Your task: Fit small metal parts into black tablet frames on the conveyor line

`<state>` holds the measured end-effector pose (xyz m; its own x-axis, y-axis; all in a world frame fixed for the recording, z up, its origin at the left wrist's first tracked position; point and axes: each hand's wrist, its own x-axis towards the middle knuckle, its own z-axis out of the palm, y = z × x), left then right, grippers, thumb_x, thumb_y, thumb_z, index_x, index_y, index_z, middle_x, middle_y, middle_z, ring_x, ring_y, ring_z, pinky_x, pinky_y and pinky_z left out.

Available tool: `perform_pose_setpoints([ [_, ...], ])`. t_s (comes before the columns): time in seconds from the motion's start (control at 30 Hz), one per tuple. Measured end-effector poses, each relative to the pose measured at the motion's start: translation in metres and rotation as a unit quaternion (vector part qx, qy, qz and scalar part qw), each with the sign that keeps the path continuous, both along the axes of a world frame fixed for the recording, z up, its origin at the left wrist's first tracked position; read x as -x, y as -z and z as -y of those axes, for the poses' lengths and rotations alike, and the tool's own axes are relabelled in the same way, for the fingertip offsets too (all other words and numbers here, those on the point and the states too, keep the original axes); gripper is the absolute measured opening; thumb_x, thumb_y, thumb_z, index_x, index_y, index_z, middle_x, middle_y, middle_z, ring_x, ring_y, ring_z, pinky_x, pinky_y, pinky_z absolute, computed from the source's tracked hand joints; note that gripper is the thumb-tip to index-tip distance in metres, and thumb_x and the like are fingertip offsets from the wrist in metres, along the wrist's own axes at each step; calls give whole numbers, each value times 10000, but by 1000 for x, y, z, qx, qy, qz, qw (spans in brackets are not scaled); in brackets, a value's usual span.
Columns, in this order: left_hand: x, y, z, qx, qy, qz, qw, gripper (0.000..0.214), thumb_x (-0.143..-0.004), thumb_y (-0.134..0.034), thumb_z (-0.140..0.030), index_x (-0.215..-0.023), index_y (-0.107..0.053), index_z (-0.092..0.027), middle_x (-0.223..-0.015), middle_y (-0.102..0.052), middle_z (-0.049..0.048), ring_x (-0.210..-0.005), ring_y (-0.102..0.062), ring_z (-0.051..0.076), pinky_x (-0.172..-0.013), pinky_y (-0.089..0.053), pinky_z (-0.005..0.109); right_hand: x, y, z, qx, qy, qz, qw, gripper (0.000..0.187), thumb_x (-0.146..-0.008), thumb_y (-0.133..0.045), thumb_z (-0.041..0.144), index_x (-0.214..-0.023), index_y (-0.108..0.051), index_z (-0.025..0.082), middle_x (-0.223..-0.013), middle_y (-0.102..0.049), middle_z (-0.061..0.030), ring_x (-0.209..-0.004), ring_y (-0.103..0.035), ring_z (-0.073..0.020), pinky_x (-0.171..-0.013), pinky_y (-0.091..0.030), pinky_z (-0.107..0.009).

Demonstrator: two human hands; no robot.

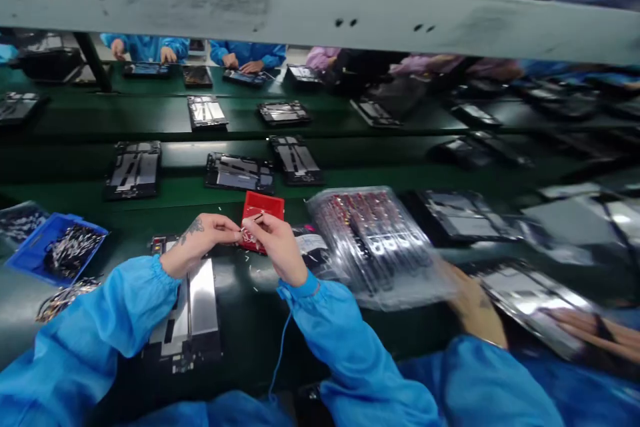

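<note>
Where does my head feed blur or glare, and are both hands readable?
Head view: blur smears the right side, including the device at lower right; head view: glare whitens the device under the left forearm and streaks the clear bag; head view: left hand and right hand look fairly sharp, but the small piece in the right lacks detail.

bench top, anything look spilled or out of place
Possibly: a few thin white bits lie scattered on the bench, outside the red tray, as if dropped. Farther left, a loose pile of strips lies beside the blue tray rather than in it.
</note>
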<state>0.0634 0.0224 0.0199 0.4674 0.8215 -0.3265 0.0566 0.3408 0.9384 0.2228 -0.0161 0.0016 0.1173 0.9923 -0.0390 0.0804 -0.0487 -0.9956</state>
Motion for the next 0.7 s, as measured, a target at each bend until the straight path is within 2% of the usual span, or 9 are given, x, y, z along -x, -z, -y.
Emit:
perform_pose_setpoints([
  [0.1,-26,5,-7,12,-17,12,1000,155,-568,-773,-249,-666,-718,-143,-641,-693,27,-616,-611,144,-653,-484,268,-28,0,6,-91,81,133,984,276,-804,-658,425,-940,-655,184,-801,-641,-22,-585,-553,-118,-557,-472,-258],
  [0.17,-41,10,-10,3,-31,17,999,168,-577,-764,-263,-687,-715,-145,-680,-710,36,-646,-635,161,-681,-505,285,-38,1,10,-180,116,280,936,213,-864,-614,361,-984,-654,189,-900,-661,-54,-718,-612,-148,-678,-510,-284],
  [0.23,-50,16,-11,-34,-34,1,999,167,-612,-739,-283,-716,-719,-153,-740,-729,45,-689,-654,179,-707,-518,298,-44,4,13,-244,94,419,869,181,-930,-527,284,-971,-672,183,-931,-681,-76,-848,-630,-174,-778,-507,-297],
  [0.3,-55,22,-12,-88,-31,-34,995,150,-652,-705,-286,-741,-730,-168,-792,-741,46,-739,-664,195,-739,-518,305,-46,9,13,-270,49,514,813,233,-958,-455,209,-1000,-681,174,-944,-700,-83,-899,-627,-186,-794,-497,-295],
  [0.4,-56,27,-13,-151,-29,-88,984,102,-667,-682,-246,-729,-747,-199,-804,-747,34,-791,-659,216,-801,-496,319,-48,13,9,-261,-13,575,775,279,-952,-415,147,-1031,-682,166,-962,-709,-83,-882,-623,-188,-762,-484,-291],
  [0.47,-53,29,-14,-161,-33,-107,981,82,-642,-693,-210,-700,-752,-219,-783,-746,23,-799,-652,223,-832,-479,324,-50,14,5,-245,-53,574,779,273,-944,-422,160,-979,-693,165,-931,-709,-86,-866,-624,-195,-752,-474,-297],
  [0.53,-51,29,-15,-161,-35,-117,979,82,-623,-701,-192,-676,-751,-230,-762,-744,13,-794,-651,223,-837,-476,321,-54,15,0,-214,-50,549,806,269,-936,-438,202,-883,-699,165,-869,-703,-92,-835,-627,-204,-741,-463,-308],
  [0.63,-48,30,-16,-132,-38,-110,984,80,-625,-701,-213,-690,-748,-210,-739,-741,20,-757,-660,217,-780,-497,317,-60,19,-10,-108,35,440,891,371,-942,-445,347,-707,-674,175,-736,-670,-87,-736,-626,-201,-704,-456,-314],
  [0.7,-47,32,-17,-100,-40,-94,990,132,-632,-697,-236,-740,-747,-181,-738,-741,36,-734,-667,210,-742,-511,315,-62,24,-16,-12,66,285,956,471,-928,-430,493,-654,-652,182,-674,-645,-69,-657,-614,-185,-651,-466,-308],
])
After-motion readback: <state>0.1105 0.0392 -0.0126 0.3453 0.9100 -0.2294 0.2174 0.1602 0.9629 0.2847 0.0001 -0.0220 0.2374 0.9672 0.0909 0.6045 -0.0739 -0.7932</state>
